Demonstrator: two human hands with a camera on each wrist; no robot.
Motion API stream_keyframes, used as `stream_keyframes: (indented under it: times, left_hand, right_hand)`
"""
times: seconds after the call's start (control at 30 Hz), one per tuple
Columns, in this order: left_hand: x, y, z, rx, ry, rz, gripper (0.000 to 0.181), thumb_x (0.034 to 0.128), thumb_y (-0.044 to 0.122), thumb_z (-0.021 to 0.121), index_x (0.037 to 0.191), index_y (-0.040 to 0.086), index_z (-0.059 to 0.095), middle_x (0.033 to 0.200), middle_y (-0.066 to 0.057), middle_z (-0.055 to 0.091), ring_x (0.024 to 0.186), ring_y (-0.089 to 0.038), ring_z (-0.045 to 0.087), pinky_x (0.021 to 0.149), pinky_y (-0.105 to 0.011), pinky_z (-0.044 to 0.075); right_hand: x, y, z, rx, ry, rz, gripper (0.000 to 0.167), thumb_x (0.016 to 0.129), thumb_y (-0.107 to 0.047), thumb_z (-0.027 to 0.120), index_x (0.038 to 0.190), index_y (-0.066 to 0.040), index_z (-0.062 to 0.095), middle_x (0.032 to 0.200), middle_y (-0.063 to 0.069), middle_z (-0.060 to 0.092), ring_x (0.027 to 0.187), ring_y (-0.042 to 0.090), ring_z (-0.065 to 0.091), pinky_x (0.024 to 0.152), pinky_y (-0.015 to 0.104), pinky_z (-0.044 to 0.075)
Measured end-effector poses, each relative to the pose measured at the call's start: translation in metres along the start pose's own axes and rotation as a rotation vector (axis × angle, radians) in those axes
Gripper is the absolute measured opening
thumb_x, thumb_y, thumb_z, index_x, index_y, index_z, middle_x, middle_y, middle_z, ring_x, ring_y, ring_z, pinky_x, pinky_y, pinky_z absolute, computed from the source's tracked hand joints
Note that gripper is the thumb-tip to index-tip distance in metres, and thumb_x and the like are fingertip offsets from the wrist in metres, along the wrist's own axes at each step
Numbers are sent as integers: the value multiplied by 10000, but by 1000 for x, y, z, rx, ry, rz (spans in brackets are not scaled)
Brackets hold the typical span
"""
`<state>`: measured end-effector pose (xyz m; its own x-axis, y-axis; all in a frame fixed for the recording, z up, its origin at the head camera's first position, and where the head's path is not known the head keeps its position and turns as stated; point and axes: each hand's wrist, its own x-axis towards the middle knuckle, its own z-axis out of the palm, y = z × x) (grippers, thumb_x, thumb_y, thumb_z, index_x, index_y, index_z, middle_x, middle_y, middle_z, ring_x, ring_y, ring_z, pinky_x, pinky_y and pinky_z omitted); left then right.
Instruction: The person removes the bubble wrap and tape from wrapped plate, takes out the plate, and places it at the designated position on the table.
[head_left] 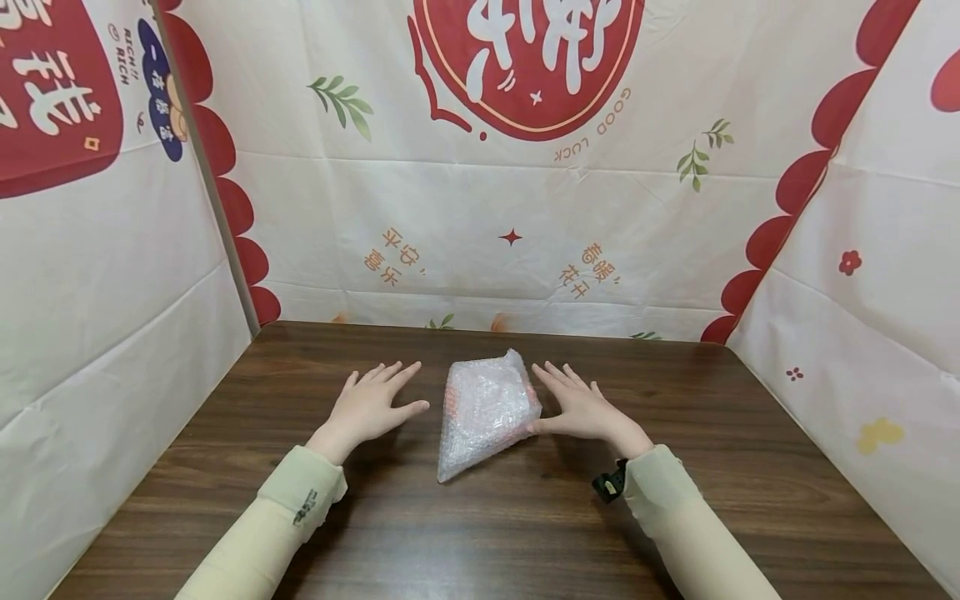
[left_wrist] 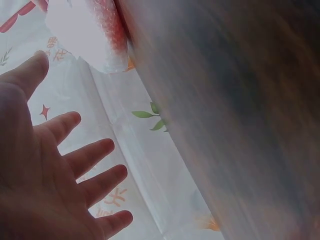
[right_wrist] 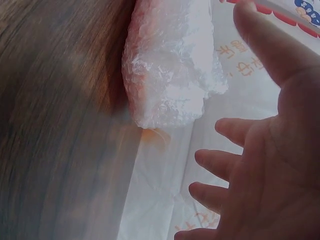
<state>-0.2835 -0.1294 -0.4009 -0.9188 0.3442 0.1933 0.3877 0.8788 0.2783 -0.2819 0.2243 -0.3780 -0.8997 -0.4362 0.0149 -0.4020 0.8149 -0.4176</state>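
Note:
A package in clear bubble wrap (head_left: 487, 408), with something red and pale showing through, lies on the dark wood table. My left hand (head_left: 371, 406) is to its left, fingers spread, apart from it. On the other side, my right hand (head_left: 581, 407) has its fingers spread close to the package's right edge; whether the thumb touches it I cannot tell. In the left wrist view the left hand (left_wrist: 55, 160) holds nothing, and the wrapped package (left_wrist: 107, 37) shows beyond the thumb. The right wrist view has the right hand (right_wrist: 270, 155) beside the bubble-wrapped package (right_wrist: 170, 70). What is inside stays hidden.
The brown wooden table (head_left: 420, 542) ends at a white printed cloth (head_left: 450, 208) with red patterns, hanging behind it. Similar cloth hangs at the left (head_left: 112, 275) and right (head_left: 862, 292). A black strap (head_left: 609, 483) is at the right wrist.

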Motion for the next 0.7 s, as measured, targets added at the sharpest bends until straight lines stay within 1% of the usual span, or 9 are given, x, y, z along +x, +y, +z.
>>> stream_keyframes:
  times: [0.27, 0.43, 0.7]
  left_hand:
    - [2, 9, 1, -8, -13, 17, 753, 895, 659, 506, 1523, 277, 341, 1524, -103, 365, 1394, -377, 306, 1101, -641, 129]
    - [5, 13, 2, -4, -19, 21, 770, 890, 683, 484, 1528, 282, 325, 1530, -96, 355, 1398, -369, 302, 1108, -632, 123]
    - [8, 20, 3, -16, -19, 34, 761, 894, 649, 520, 1529, 277, 325, 1520, -103, 372, 1386, -377, 323, 1101, -645, 123]
  right_hand:
    - [2, -6, -1, 0, 20, -11, 940, 836, -501, 705, 1549, -106, 238, 1585, 171, 185, 1439, 436, 88, 1008, 769, 69]
    - [4, -8, 0, 3, 17, 4, 949, 829, -533, 696, 1554, -133, 233, 1593, 135, 182, 1450, 403, 83, 1024, 755, 66]
    - [6, -15, 0, 39, 10, -22, 955, 826, -546, 695, 1552, -127, 238, 1594, 128, 178, 1458, 362, 89, 1028, 751, 58]
